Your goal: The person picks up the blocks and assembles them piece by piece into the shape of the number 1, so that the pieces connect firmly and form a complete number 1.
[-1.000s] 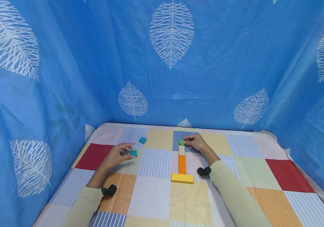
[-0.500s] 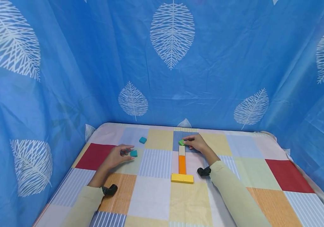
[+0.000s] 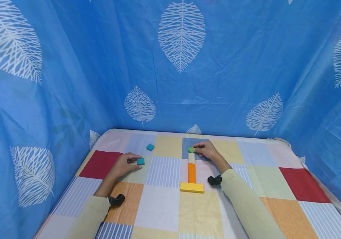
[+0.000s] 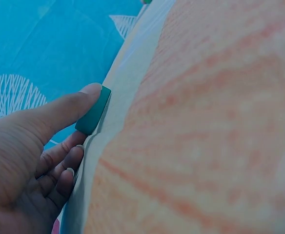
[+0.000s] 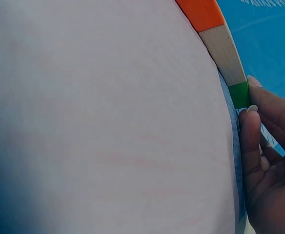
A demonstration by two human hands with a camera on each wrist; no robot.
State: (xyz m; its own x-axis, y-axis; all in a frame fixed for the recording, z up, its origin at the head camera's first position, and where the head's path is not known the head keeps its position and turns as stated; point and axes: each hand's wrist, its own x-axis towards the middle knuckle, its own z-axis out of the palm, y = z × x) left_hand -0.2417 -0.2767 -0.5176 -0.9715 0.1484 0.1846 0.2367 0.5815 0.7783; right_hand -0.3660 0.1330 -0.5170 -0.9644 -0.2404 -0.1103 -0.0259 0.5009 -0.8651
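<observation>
On the left of the cloth, my left hand (image 3: pixel 124 165) pinches a small teal block (image 3: pixel 140 161). In the left wrist view its thumb lies on one end of that block (image 4: pixel 94 113), with fingers by the other end. A green block (image 3: pixel 191 150) is between the thumb and fingers of my right hand (image 3: pixel 207 150). This green block sits against the far end of a plain wooden block (image 3: pixel 191 158). An orange block (image 3: pixel 191 173) continues the line toward me, and a yellow block (image 3: pixel 192 188) lies crosswise at its near end.
Another teal block (image 3: pixel 150 147) lies beyond my left hand. The patchwork cloth (image 3: pixel 164 202) covers the table, and a blue curtain (image 3: pixel 218 83) with white leaf prints hangs behind and at both sides.
My left index finger has come down toward the nearer teal block, closing the hand around it. My right hand stays in place at the green block.
</observation>
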